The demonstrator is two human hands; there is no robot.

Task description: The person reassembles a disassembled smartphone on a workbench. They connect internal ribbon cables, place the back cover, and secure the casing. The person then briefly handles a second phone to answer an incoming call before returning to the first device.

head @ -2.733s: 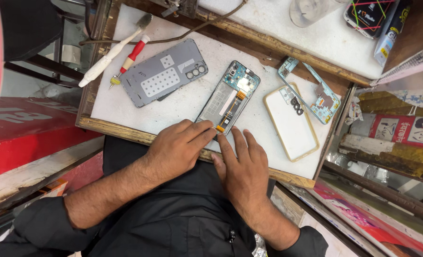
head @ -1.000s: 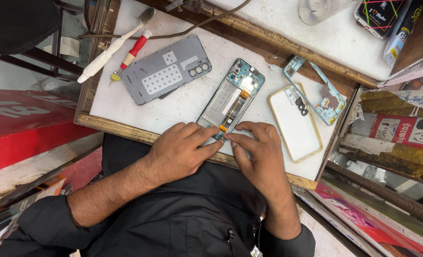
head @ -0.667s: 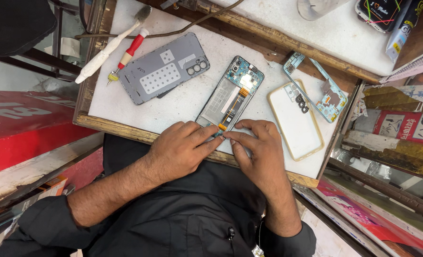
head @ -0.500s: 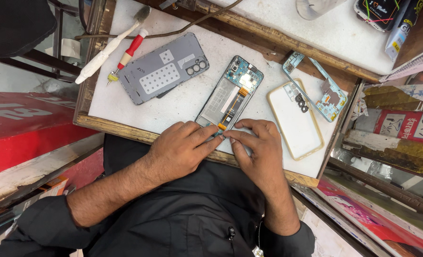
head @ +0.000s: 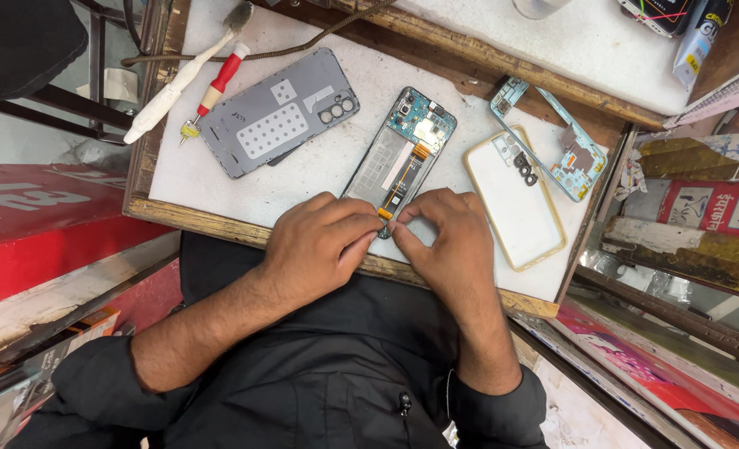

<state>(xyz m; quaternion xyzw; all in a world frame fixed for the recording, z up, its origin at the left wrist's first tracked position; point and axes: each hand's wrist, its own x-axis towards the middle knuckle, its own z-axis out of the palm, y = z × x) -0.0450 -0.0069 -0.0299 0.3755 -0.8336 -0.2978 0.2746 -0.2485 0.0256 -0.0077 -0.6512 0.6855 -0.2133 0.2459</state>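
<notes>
Here, a person works over an opened phone (head: 401, 154) lying face down near the front edge of a white-topped table (head: 319, 166) with a wooden rim. The left hand (head: 319, 245) and right hand (head: 448, 241) meet at the phone's lower end, fingertips drawn together as if pinching a small part there; what lies between them is too small to tell.

Judging by how things lie, the stripping-down is well advanced. The grey back cover (head: 278, 112) is already off and rests well apart to the left, inner side up. A pale blue inner frame (head: 552, 137) sits to the right, touching a clear case (head: 515, 195) with a tan rim. The phone's circuit board and an orange ribbon cable are exposed, and the board seems not yet lifted out.

A red-handled screwdriver (head: 215, 87) and a white-handled brush (head: 182, 79) lie untouched beside the back cover, at the table's far left corner. A brown cable (head: 303, 46) runs along the far rim.
</notes>
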